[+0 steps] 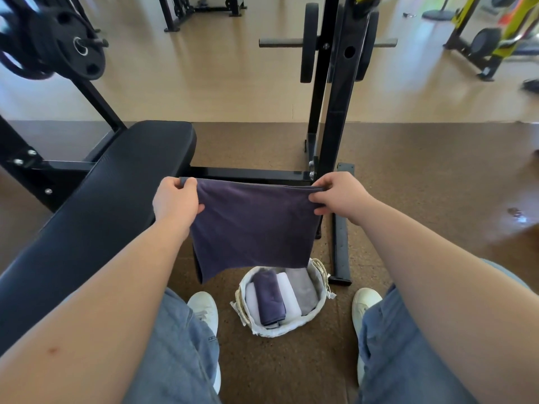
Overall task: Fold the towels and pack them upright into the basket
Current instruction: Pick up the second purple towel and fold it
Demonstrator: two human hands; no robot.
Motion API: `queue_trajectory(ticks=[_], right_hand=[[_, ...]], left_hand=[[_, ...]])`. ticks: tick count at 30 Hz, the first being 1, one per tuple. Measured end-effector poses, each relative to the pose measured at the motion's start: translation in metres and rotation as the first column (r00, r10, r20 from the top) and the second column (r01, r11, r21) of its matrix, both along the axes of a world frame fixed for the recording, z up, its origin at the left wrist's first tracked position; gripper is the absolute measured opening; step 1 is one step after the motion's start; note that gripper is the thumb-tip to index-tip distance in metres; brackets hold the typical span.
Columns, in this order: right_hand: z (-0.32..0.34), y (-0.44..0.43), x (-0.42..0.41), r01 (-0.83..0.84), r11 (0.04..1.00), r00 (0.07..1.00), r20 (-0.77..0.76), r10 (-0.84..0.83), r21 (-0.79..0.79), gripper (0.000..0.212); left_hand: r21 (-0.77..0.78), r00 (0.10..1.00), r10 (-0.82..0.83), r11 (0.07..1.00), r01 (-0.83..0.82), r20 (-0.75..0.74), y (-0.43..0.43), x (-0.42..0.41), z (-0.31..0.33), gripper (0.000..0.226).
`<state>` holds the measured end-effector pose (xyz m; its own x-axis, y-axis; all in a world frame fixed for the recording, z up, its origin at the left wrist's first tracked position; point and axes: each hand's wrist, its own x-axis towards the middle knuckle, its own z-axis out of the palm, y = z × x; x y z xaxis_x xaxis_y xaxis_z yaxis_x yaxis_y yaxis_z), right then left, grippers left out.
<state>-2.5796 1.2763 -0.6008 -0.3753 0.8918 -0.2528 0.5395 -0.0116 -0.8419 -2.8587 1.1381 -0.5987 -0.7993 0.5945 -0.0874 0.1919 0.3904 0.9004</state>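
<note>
Bare forearms stretch over denim knees. The left hand [175,204] and right hand [339,196] each pinch a top corner of a soft purple towel [250,225]. It hangs flat above the round woven basket [322,282], where folded towels [269,298] stand upright.

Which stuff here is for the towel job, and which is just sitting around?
For the job: dark purple cloth towel gripped by left hand and right hand; white woven basket; folded towels inside.
Just there: black padded bench; black round weight plate.
</note>
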Motion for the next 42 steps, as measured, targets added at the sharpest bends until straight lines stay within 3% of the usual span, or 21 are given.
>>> queue_trajectory(ticks=[4, 7, 13, 20, 24, 27, 32, 36, 38, 42], right_hand=[[0.005, 0.003, 0.005, 0.098, 0.984, 0.956, -0.26, -0.134, -0.148, 0.016], [0.003, 0.005, 0.006, 0.105, 0.98, 0.943, -0.297, -0.152, -0.17, 0.013], [0.01, 0.002, 0.01, 0.151, 0.988, 0.965, -0.222, -0.143, 0.019, 0.02], [0.005, 0.001, 0.012, -0.013, 0.986, 1.0, 0.0, 0.013, 0.167, 0.015], [0.004, 0.004, 0.011, 0.076, 0.981, 0.997, -0.021, -0.074, 0.177, 0.011], [0.008, 0.007, 0.012, 0.187, 0.963, 0.981, -0.089, -0.173, 0.192, 0.012], [0.005, 0.007, 0.012, 0.101, 0.974, 0.991, 0.062, -0.115, 0.202, 0.013], [0.005, 0.008, 0.01, 0.164, 0.964, 0.985, 0.007, -0.17, 0.21, 0.021], [0.001, 0.007, 0.008, 0.14, 0.963, 0.984, 0.076, -0.161, 0.232, 0.028], [0.003, 0.007, 0.006, 0.195, 0.933, 0.974, 0.051, -0.22, 0.301, 0.026]], left_hand=[[-0.007, 0.996, 0.031, 1.0, -0.03, 0.087, 0.0, -0.004, 0.001, 0.036], [-0.018, 0.994, 0.022, 1.0, -0.02, 0.111, 0.001, -0.003, 0.001, 0.036], [-0.065, 0.993, 0.015, 0.998, -0.007, 0.117, 0.002, -0.004, 0.0, 0.038], [-0.042, 0.99, 0.008, 0.999, -0.002, 0.14, 0.0, -0.004, 0.0, 0.038], [-0.03, 0.992, -0.005, 1.0, 0.009, 0.13, -0.003, -0.006, 0.0, 0.037], [-0.065, 0.999, -0.033, 0.997, 0.033, 0.009, -0.004, -0.006, 0.001, 0.026], [-0.077, 0.99, -0.071, 0.995, 0.062, -0.12, -0.006, -0.005, 0.003, 0.024], [-0.095, 0.962, -0.113, 0.991, 0.092, -0.248, -0.007, -0.001, 0.006, 0.026], [-0.083, 0.958, -0.127, 0.991, 0.109, -0.257, -0.006, 0.0, 0.007, 0.022], [-0.057, 0.971, -0.168, 0.985, 0.161, -0.172, -0.004, -0.001, 0.012, 0.009]])
